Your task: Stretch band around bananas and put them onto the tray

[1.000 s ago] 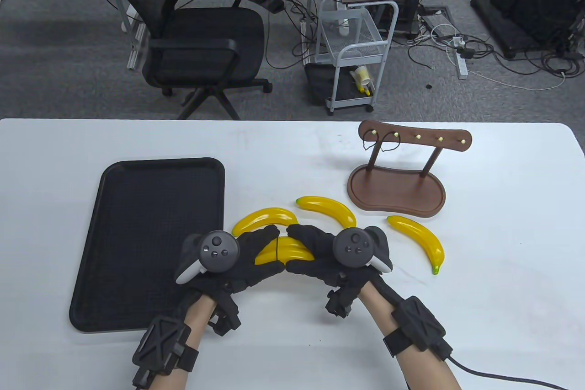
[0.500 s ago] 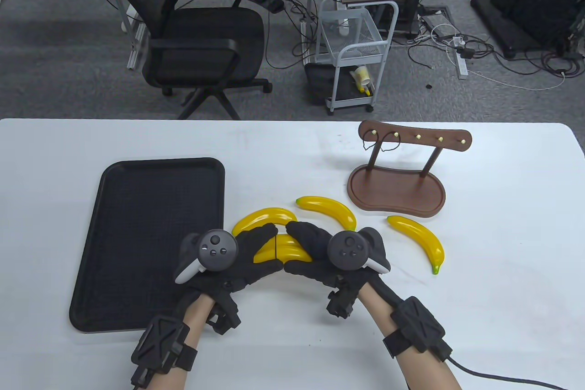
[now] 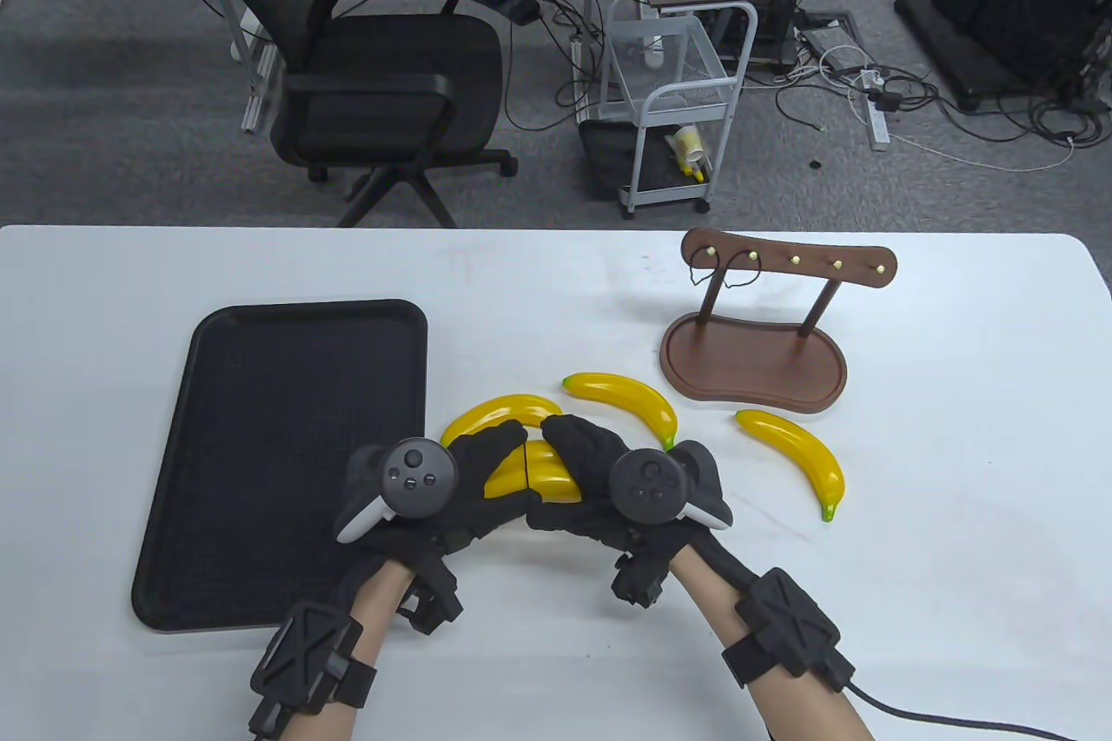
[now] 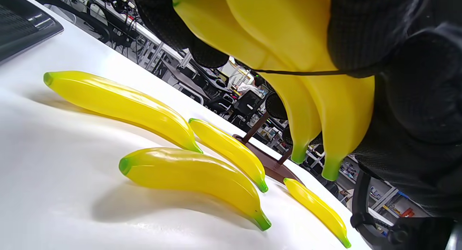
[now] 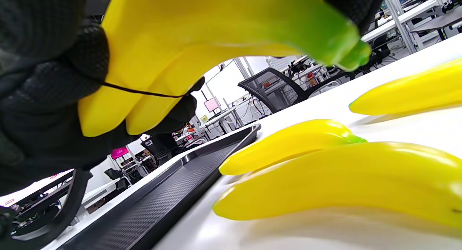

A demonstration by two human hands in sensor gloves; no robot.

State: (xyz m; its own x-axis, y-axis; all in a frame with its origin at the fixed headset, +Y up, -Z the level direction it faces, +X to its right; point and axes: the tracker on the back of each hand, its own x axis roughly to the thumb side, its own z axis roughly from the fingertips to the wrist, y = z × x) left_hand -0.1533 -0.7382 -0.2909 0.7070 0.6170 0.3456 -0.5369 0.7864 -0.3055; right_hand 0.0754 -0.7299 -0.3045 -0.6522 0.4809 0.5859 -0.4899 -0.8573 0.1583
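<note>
Both gloved hands hold a bundle of yellow bananas just above the table, right of the black tray. My left hand grips the bundle's left end and my right hand its right end, fingers curled over the top and thumbs underneath. A thin black band crosses the bundle and runs under a gloved finger. The right wrist view shows the same band over the bundle. How far round the band goes is hidden.
Loose bananas lie behind the hands and to the right; another lies under the bundle. A brown wooden hook stand stands at the back right. The tray's near rim is close on the left.
My right hand has slid a little to the left along the bundle, toward my left hand, covering more of the bananas. The left hand and loose bananas have stayed put.
</note>
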